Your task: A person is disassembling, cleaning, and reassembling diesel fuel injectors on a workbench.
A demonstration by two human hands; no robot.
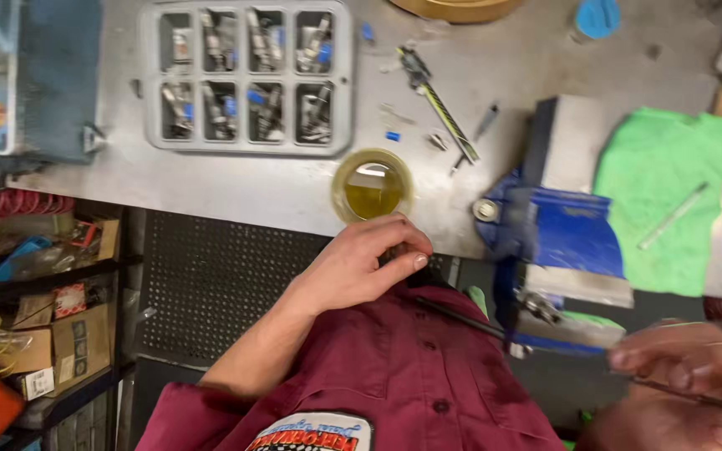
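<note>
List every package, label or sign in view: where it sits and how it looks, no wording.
Cardboard boxes: brown, rectangular, on the shelves at lower left under the bench.
Box label: red and white, on a box on the middle shelf.
White sticker: small, on the lowest box.
Shirt patch: white with red and black print, on the maroon shirt.

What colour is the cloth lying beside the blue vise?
Bright green. The cloth lies spread on the bench right of the vise, clearest in the head view.
</note>
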